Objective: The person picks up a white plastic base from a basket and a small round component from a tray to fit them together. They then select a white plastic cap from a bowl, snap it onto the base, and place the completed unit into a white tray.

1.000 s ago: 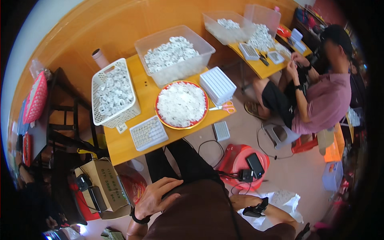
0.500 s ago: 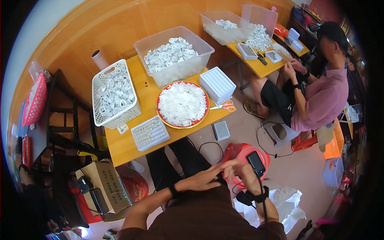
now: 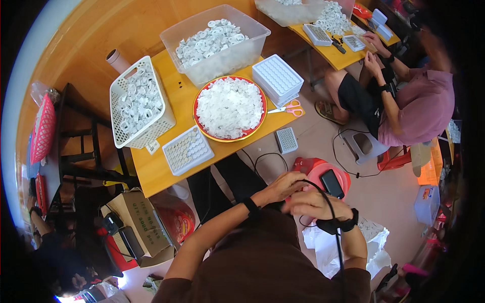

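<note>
Two bare hands meet above a dark-clothed lap, a black cable arching over them.
Nearest, the smooth black cable [image 3: 340, 257] runs lengthwise up from the lower edge, across the right wrist, then bends left toward the left hand [image 3: 284, 187], whose fingers are nearer its upper end. The left hand and right hand [image 3: 316, 204] have curled, partly bent fingers; blur and overlap hide whether either grips it. Beyond, a slab-shaped black device [image 3: 332, 183] lies on a glossy red plastic stool [image 3: 317, 174]. Farther, a yellow table [image 3: 146, 174] holds a rigid white tray [image 3: 194, 166] of small discs and a white lattice basket [image 3: 156, 132].
</note>
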A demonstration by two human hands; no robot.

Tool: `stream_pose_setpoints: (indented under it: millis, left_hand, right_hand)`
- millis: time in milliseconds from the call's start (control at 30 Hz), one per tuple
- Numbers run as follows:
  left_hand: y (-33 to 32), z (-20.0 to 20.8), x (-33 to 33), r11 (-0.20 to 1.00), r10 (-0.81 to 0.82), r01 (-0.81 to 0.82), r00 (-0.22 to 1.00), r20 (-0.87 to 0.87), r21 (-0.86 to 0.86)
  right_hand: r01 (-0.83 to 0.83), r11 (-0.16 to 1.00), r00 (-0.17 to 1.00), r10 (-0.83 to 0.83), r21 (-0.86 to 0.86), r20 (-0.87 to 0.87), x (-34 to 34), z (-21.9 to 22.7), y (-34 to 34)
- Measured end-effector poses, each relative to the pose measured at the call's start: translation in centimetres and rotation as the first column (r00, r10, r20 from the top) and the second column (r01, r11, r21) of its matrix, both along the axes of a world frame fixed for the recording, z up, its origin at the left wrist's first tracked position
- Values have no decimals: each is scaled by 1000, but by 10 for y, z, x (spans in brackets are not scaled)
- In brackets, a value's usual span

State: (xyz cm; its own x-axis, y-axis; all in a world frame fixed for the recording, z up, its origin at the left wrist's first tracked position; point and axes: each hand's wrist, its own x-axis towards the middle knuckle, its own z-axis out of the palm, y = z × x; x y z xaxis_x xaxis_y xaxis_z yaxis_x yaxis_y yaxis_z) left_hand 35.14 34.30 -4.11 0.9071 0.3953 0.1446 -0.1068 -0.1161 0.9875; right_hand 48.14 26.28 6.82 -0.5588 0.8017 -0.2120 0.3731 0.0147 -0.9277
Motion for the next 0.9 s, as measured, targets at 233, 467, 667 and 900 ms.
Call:
stream_pose_setpoints:
  millis: [233, 467, 667, 900]
  left_hand:
    - [3, 2, 7, 999, -34, 30, 988, -148, -26]
    - [-1, 0, 14, 994, -6, 5, 1000, 5, 112]
    - [0, 7, 10, 984, -101, 117, 988, -120, 132]
    - [-8, 6, -10, 965, -223, 248, 947, -229, 87]
  right_hand:
    - [250, 945, 958, -210, -210, 195, 61, 11, -18]
    - [470, 850, 859, -378, -239, 347, 81, 1, -2]
    - [504, 817, 859, -437, -281, 267, 119, -71, -23]
    - [317, 930, 739, -364, 183, 567, 142, -95, -40]
